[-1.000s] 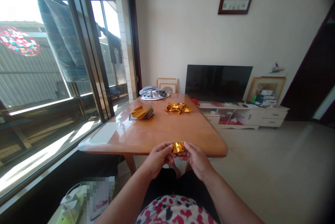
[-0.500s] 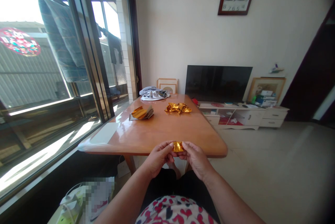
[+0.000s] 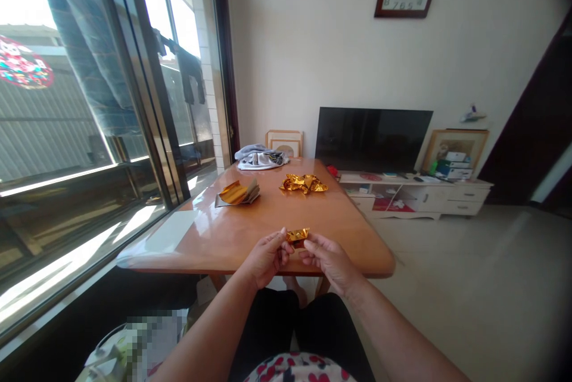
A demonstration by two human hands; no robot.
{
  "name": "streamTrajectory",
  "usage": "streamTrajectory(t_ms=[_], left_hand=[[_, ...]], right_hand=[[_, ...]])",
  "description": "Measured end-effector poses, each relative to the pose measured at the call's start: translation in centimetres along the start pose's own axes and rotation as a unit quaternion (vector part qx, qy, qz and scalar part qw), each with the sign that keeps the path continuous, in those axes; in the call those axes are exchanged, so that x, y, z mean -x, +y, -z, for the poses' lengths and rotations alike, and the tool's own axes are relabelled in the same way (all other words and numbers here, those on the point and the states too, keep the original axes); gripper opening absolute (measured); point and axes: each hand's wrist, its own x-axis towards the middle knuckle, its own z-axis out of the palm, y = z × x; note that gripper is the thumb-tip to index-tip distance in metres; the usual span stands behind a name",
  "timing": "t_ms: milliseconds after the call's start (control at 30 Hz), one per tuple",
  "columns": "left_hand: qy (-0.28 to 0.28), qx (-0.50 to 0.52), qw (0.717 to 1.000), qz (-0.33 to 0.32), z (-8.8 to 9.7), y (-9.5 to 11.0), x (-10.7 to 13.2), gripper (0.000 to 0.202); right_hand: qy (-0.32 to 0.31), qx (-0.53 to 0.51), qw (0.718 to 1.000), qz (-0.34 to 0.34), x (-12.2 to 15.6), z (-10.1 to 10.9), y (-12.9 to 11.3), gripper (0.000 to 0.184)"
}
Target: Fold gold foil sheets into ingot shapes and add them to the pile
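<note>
Head view: compared with the earlier frames, the left hand [image 3: 266, 261] and right hand [image 3: 329, 261] have drawn slightly apart, and the small folded gold foil [image 3: 297, 236] has risen a little. Both hands are curled, pinching that foil at the fingertips above the near part of the worktop [image 3: 250, 224], just inside its rounded front edge. Farther along the worktop lie a crumpled gold foil sheet [image 3: 304, 183] and a gold foil piece on a folded paper stack [image 3: 236, 193], well apart from the hands, with bare, glossy wood between. A cloth bundle [image 3: 261, 158] sits at the far end. The worktop's left side runs along a window [image 3: 134, 72], while tiled floor [image 3: 460, 286] opens beyond its right edge.
</note>
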Motion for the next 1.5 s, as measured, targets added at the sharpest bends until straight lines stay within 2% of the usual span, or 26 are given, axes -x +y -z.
streamTrajectory(t_ms=[200,500,733,933,1067,1267,1500], left_hand=[[-0.012,-0.009,1.0,0.009,0.8,0.3,-2.4,0.039],[-0.004,-0.05,0.999,0.012,2.4,1.3,-6.0,0.048],[0.093,-0.137,0.986,-0.014,4.9,3.5,-10.2,0.061],[0.164,-0.223,0.957,-0.083,7.1,5.3,-14.3,0.048],[0.186,-0.243,0.944,-0.123,8.3,5.3,-16.5,0.042],[0.184,-0.283,0.931,-0.142,9.7,4.2,-17.2,0.038],[0.192,-0.335,0.903,-0.19,9.7,5.6,-16.8,0.036]], right_hand=[[0.007,0.02,1.0,0.011,-2.5,0.0,-0.1,0.04],[0.024,-0.055,0.998,-0.033,-6.6,1.2,0.9,0.027],[0.087,0.005,0.995,-0.057,-10.4,2.4,1.2,0.025],[0.127,0.09,0.987,-0.03,-14.7,4.3,1.4,0.027],[0.149,0.107,0.983,-0.003,-18.0,5.4,1.2,0.023],[0.205,0.164,0.964,0.041,-22.5,7.3,0.7,0.022],[0.266,0.275,0.919,0.095,-28.1,10.3,-0.2,0.029]])
